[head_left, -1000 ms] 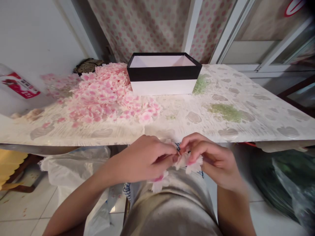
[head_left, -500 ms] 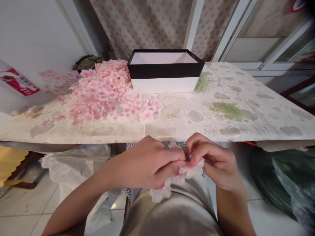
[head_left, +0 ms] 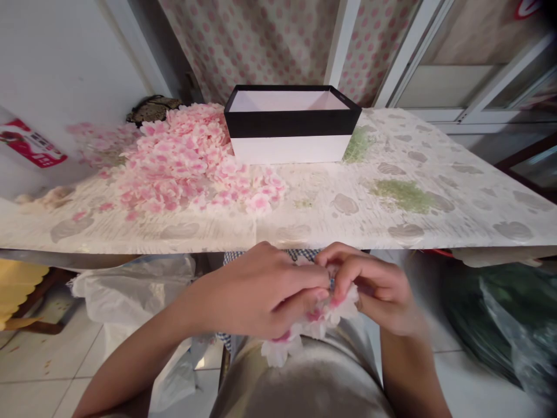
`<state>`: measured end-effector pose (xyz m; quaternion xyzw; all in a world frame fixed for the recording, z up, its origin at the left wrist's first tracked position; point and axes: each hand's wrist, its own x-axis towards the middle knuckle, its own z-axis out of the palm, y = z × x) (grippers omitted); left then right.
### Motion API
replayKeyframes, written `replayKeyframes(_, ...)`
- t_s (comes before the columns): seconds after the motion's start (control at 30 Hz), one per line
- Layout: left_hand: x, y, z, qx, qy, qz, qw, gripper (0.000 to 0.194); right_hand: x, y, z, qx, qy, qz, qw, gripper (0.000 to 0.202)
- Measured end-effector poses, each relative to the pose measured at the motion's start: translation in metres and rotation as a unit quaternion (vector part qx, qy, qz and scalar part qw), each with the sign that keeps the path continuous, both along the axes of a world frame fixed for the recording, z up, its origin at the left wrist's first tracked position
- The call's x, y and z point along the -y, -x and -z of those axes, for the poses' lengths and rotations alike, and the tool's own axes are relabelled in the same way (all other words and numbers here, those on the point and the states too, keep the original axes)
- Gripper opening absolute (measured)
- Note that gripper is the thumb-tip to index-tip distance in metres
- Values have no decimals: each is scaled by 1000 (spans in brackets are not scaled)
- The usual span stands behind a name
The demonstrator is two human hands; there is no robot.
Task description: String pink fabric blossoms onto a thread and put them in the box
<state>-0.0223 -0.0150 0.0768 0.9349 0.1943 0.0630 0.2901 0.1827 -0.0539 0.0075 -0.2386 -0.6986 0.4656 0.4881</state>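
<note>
Both of my hands meet in front of the table edge, above my lap, with pink-and-white artificial flowers (head_left: pixel 282 350) between and below them. My left hand (head_left: pixel 261 290) is closed, thumb and forefinger pinching the flowers, and several blossoms hang under its palm. My right hand (head_left: pixel 378 287) pinches a blossom beside the left fingertips, its fingers curled. What joins the blossoms is hidden by my fingers. On the table, a large heap of loose pink blossoms (head_left: pixel 174 162) lies to the left.
A white box with a black rim (head_left: pixel 291 148) stands at the back of the patterned tablecloth (head_left: pixel 348 229). Green stem-like pieces (head_left: pixel 404 194) lie right of it, more behind its corner. A white plastic bag (head_left: pixel 134 290) hangs below left; a dark green bundle (head_left: pixel 483 313) is on the right floor.
My right hand has shifted slightly left, closer to my left hand. The flowers under my left palm have dropped a little; both hands still hold them.
</note>
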Motion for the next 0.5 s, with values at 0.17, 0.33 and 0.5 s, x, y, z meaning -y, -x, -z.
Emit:
replayKeyframes(0.17, 0, 0, 0, -2, 1, 4, 1000, 21, 1, 0, 4, -23, 24, -11, 999, 11)
replayKeyframes(0.33, 1, -1, 0, -5, 23, 6, 1000, 22, 1, -1, 4, -36, 35, -23, 998, 10)
replayKeyframes(0.5, 1, -1, 0, -7, 23, 2, 1000, 21, 2, -3, 3, -30, 45, -37, 998, 9)
